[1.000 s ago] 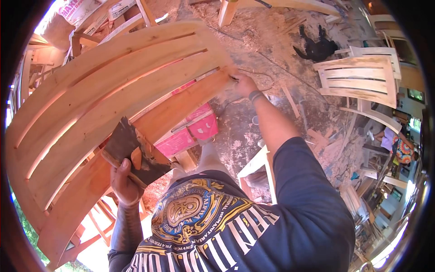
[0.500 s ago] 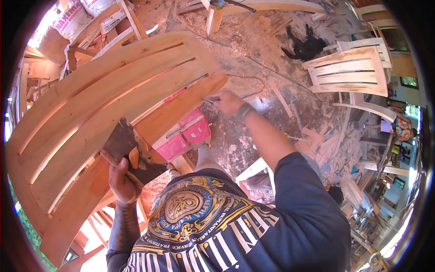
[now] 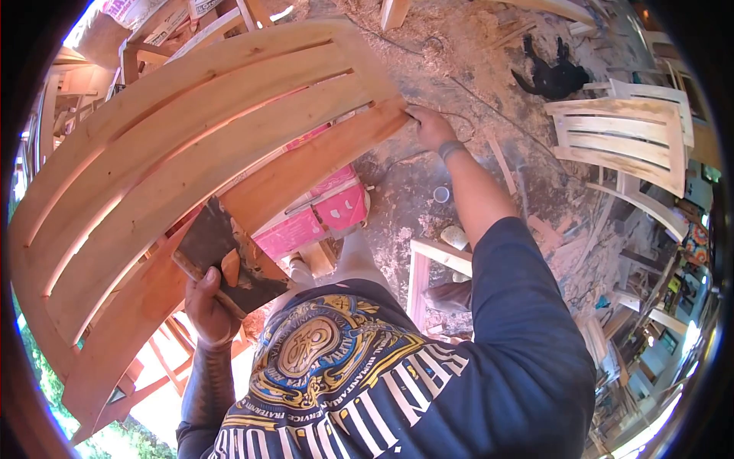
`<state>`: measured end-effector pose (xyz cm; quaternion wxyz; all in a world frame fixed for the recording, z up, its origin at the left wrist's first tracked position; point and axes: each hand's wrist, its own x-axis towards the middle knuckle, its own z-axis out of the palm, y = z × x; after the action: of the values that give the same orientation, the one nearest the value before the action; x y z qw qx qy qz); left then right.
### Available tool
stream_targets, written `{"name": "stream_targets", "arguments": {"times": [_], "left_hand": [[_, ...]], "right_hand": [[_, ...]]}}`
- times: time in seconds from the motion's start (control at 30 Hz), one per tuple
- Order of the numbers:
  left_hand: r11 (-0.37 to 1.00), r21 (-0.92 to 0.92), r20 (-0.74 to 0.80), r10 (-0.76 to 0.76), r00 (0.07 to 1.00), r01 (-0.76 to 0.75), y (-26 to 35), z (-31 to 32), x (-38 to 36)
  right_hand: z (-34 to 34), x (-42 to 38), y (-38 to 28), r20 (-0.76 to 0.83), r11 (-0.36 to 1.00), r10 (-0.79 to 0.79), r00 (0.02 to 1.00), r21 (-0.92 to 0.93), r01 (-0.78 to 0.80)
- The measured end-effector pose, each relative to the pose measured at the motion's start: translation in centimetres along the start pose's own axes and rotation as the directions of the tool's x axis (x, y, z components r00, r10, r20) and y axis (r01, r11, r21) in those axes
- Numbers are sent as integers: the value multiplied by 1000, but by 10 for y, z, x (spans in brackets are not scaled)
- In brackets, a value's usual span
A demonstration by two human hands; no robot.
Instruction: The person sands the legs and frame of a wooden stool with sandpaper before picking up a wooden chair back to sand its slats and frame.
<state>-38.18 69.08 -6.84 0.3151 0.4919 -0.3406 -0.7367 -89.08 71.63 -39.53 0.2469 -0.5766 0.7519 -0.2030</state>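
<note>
At the slatted panel (image 3: 252,138), the left hand (image 3: 209,310) holds a dark board (image 3: 214,239); the right hand's (image 3: 431,128) grip is unclear.

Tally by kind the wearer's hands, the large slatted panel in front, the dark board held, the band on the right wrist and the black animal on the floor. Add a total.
Left hand and right hand: 2
Slatted panel: 1
Dark board: 1
Wristband: 1
Black animal: 1
Total: 6
</note>
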Motion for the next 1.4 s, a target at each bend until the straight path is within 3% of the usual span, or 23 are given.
{"name": "stream_targets", "arguments": {"times": [0.1,0.2,0.4,0.5,0.6,0.7,0.8,0.87,1.0,1.3,1.4], "left_hand": [[1000,-14,25,22,999,-22,6,14,0],[1000,-16,40,17,999,-17,6,14,2],[999,-35,146,22,989,-17,5,11,5],[1000,-10,97,4,995,-3,6,22,3],[1000,-2,75,-1,997,2,3,18,0],[999,-39,84,-19,996,22,-1,12,1],[999,-33,9,-7,1000,7,-4,18,-5],[999,-29,-2,-23,1000,23,-4,14,-7],[998,-64,39,-5,999,8,0,17,-4],[989,-139,105,59,993,-44,5,9,2],[988,-150,141,53,989,-32,3,-5,3]], "right_hand": [[9,-16,-12,43,989,146,988,-10,-146],[20,-24,-21,-75,993,114,991,32,-112],[9,-37,-65,-33,985,175,984,-3,-175],[-30,-22,-69,243,968,194,950,110,-226],[-50,2,-44,143,964,219,965,123,-237],[-44,25,-17,257,956,290,922,-40,-290],[-7,35,9,208,973,232,950,-60,-224],[10,29,13,197,966,232,952,67,-249],[13,20,-20,178,952,224,958,170,-254],[9,-10,-114,226,949,252,941,131,-285],[10,-25,-141,201,966,194,960,131,-223]]}}
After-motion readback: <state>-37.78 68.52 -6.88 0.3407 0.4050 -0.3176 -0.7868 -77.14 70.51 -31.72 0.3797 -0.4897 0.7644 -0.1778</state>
